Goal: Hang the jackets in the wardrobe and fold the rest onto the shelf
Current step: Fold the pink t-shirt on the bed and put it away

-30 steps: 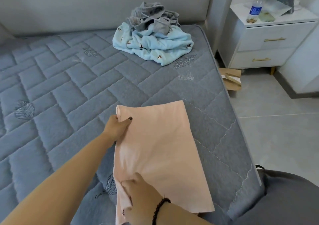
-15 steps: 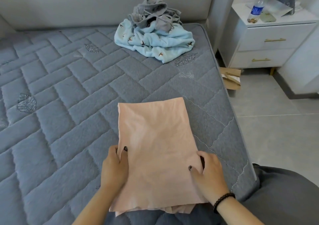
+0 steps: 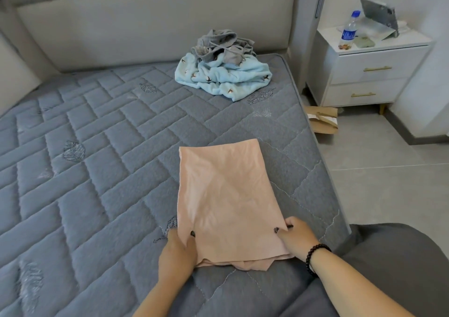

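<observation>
Both hands pinch the near corners of the folded peach garment (image 3: 226, 202): the left hand (image 3: 176, 256) has its thumb on top of the cloth at the near left edge with the fingers tucked under, and the right hand (image 3: 297, 237) nips the near right edge between thumb and curled fingers. A dark beaded bracelet (image 3: 314, 256) circles the right wrist. The garment is thin, soft, lightly creased fabric folded into a long rectangle, with layered edges showing at its near end. It lies flat on the grey quilted mattress (image 3: 102, 171), close to the mattress's right edge. At the mattress's far right corner sits a crumpled pale blue fleece garment (image 3: 226, 78) with small dark motifs, and a rumpled grey drawstring garment (image 3: 222, 45) lies on top of it. Beyond the mattress's right edge stands a white nightstand (image 3: 369, 69) with brass handles, carrying a plastic water bottle (image 3: 348, 31).
</observation>
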A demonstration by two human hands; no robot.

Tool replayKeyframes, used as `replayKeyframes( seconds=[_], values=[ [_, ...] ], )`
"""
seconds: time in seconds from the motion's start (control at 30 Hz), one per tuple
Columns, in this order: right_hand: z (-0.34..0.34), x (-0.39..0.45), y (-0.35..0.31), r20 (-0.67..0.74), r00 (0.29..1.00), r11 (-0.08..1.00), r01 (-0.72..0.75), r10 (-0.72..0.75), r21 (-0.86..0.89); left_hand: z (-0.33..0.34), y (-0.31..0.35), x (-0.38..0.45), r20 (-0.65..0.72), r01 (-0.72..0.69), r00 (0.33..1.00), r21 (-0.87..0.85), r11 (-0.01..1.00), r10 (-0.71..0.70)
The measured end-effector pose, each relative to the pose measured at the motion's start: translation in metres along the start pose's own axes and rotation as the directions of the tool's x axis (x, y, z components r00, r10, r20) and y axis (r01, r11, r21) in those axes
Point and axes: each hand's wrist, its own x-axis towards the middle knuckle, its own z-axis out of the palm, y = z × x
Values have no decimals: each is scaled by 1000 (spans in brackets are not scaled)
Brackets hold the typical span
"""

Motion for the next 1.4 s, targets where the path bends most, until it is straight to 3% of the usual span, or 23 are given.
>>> replayKeyframes(
  seconds=[0.17, 0.33, 0.43, 0.57, 0.7, 0.9, 1.07, 1.17, 1.23, 1.3, 1.4],
  values=[
    [-11, -12, 4, -86, 996, 999, -4, 7, 36, -14, -2, -14, 146, 15, 989, -121, 993, 3],
    [-24, -31, 9, -92, 995, 996, 32, -24, 87, -21, 3, -48, 160, -15, 986, -229, 973, 52],
    [-38, -52, 8, 5, 999, 959, 37, -41, 280, -34, 5, -66, 278, -19, 956, -266, 964, 96],
    [-65, -73, 10, 204, 973, 806, -31, -112, 592, -50, 1, -79, 416, 50, 904, -334, 941, 100],
    [-76, -71, 2, 297, 945, 758, -95, -134, 646, -69, 15, -74, 431, 201, 893, -643, 739, 132],
    [-81, -38, -50, 296, 946, 617, -156, -130, 771, -76, 61, -23, 426, 358, 901, -837, 413, 83],
    [-75, 18, -92, 239, 959, 688, -73, -149, 722, -68, 102, 45, 428, 409, 904, -875, 258, 20],
    [-58, 51, -95, 79, 992, 802, 33, -99, 596, -47, 106, 74, 366, 374, 925, -840, 394, -97],
    [-40, 61, -79, -42, 998, 890, 62, -48, 452, -27, 94, 79, 202, 279, 960, -768, 576, -195],
    [-21, 59, -51, -130, 991, 927, 77, -30, 368, -8, 76, 65, -43, 112, 985, -588, 801, -169],
    [-6, 54, -19, -245, 967, 921, 153, -66, 357, 18, 46, 35, -168, -20, 983, -483, 876, -70]
  ],
)
